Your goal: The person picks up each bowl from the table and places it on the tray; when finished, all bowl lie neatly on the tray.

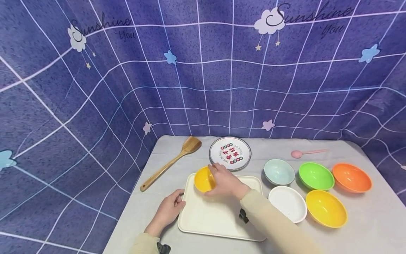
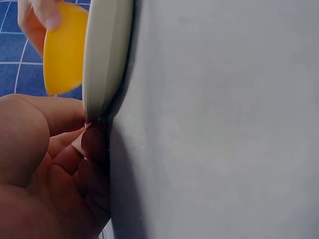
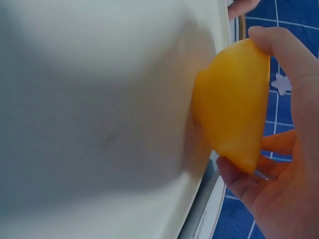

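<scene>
Yellow plastic-looking, the small bowl [image 1: 203,179] is over the far left corner of a cream tray [image 1: 215,218], gripped by the right hand [image 1: 226,181] with thumb and fingers on opposite sides of its rim; whether its base touches the tray is unclear. The left hand [image 1: 168,211] pinches the tray's left edge between its bent fingers and thumb. Left of the tray, a wooden spatula [image 1: 172,161] lies slantwise on the grey tabletop [image 1: 364,225], blade at the far end. Just beyond the tray sits a round white plate [image 1: 229,153] with red lettering. To the right, a pale blue bowl [image 1: 279,172], a green bowl [image 1: 316,176] and an orange bowl [image 1: 352,177] form a row, with a white bowl [image 1: 287,204] and a larger yellow bowl [image 1: 326,209] nearer, and a pink spoon [image 1: 297,154] beyond.
</scene>
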Tool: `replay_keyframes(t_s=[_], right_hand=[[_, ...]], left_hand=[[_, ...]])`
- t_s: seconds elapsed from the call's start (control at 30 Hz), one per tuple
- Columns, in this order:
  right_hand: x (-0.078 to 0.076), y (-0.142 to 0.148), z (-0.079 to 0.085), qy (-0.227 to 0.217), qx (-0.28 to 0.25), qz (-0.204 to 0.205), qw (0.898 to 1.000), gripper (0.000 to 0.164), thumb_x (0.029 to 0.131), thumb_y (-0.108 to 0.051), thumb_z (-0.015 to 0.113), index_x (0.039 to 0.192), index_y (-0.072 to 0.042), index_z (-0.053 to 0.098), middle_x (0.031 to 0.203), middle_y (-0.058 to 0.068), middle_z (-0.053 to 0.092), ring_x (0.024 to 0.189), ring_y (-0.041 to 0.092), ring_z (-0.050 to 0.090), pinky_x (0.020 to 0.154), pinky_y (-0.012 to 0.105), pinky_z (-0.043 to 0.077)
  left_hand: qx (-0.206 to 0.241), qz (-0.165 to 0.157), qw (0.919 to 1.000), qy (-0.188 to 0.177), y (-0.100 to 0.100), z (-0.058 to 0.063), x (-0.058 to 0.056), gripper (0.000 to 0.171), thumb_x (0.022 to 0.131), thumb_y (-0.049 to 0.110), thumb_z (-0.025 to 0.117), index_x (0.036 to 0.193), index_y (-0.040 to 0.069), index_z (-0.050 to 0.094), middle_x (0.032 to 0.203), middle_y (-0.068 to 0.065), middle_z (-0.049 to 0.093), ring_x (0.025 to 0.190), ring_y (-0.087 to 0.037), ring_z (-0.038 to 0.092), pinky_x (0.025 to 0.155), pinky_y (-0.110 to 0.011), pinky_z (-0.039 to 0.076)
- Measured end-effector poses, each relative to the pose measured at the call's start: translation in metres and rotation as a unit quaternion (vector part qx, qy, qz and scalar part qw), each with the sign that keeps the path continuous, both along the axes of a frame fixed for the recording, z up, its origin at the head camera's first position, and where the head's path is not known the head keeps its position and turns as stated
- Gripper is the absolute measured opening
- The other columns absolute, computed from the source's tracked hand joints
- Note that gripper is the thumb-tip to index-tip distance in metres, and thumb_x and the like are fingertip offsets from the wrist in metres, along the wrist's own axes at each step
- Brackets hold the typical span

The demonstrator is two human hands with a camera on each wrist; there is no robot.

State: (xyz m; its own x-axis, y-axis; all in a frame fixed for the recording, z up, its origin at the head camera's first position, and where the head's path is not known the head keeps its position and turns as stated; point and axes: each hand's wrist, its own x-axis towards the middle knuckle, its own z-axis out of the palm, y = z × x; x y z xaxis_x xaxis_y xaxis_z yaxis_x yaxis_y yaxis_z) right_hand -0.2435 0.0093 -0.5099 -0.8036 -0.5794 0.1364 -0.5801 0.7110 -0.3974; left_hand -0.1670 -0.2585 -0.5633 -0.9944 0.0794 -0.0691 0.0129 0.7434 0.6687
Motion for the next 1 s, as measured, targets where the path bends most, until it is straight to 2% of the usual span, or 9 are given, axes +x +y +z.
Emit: replay_keyframes(t_s=[0.23,0.5,0.63,0.77,0.9,1.0], right_hand=[[-0.004,-0.025,-0.008,0.010,-0.013,0.004,1.000,0.112,0.073,-0.061,0.088,0.152,0.005,0.045,0.142,0.020,0.053,0.128,0.033,0.053,0.114,0.043,0.039],[-0.006,-0.039,-0.013,0.018,-0.021,-0.002,1.000,0.112,0.074,-0.067,0.085,0.155,0.000,0.044,0.150,0.021,0.049,0.136,0.035,0.049,0.115,0.043,0.038],[-0.004,-0.039,-0.012,0.016,-0.012,-0.006,1.000,0.112,0.076,-0.071,0.080,0.158,-0.006,0.042,0.154,0.020,0.045,0.138,0.036,0.047,0.116,0.044,0.036],[-0.002,-0.035,-0.011,0.012,0.021,-0.008,1.000,0.115,0.076,-0.077,0.075,0.162,-0.012,0.036,0.160,0.019,0.039,0.142,0.037,0.045,0.117,0.045,0.035],[0.003,-0.024,-0.003,0.009,0.028,-0.001,1.000,0.117,0.076,-0.078,0.075,0.163,-0.012,0.033,0.163,0.020,0.036,0.145,0.040,0.041,0.118,0.049,0.033],[0.005,-0.008,0.006,0.017,0.021,0.003,1.000,0.115,0.077,-0.076,0.076,0.162,-0.010,0.036,0.161,0.019,0.039,0.145,0.039,0.042,0.117,0.051,0.034]], left_hand=[[-0.002,0.009,0.9999,-0.013,0.000,-0.001,-0.001,0.044,0.098,0.016,0.071,0.141,0.013,0.062,0.079,0.005,0.055,0.067,-0.013,0.049,0.058,-0.027,0.040],[0.000,-0.001,1.0000,-0.009,-0.001,-0.002,-0.002,0.044,0.099,0.015,0.070,0.141,0.009,0.061,0.080,0.004,0.055,0.067,-0.013,0.048,0.058,-0.027,0.039],[-0.004,-0.007,1.0000,-0.001,0.000,-0.001,-0.003,0.042,0.098,0.014,0.070,0.139,0.007,0.061,0.080,0.005,0.054,0.067,-0.013,0.048,0.058,-0.027,0.038],[-0.005,-0.001,1.0000,-0.003,0.002,0.000,-0.003,0.041,0.098,0.014,0.070,0.138,0.008,0.062,0.079,0.005,0.054,0.067,-0.013,0.048,0.059,-0.027,0.038],[-0.004,0.002,1.0000,-0.003,0.003,0.000,-0.002,0.042,0.097,0.014,0.071,0.138,0.008,0.062,0.079,0.004,0.054,0.066,-0.013,0.047,0.059,-0.027,0.038],[-0.001,0.005,1.0000,-0.005,0.003,0.000,-0.001,0.042,0.098,0.013,0.071,0.139,0.007,0.062,0.079,0.004,0.054,0.067,-0.014,0.048,0.059,-0.028,0.038]])
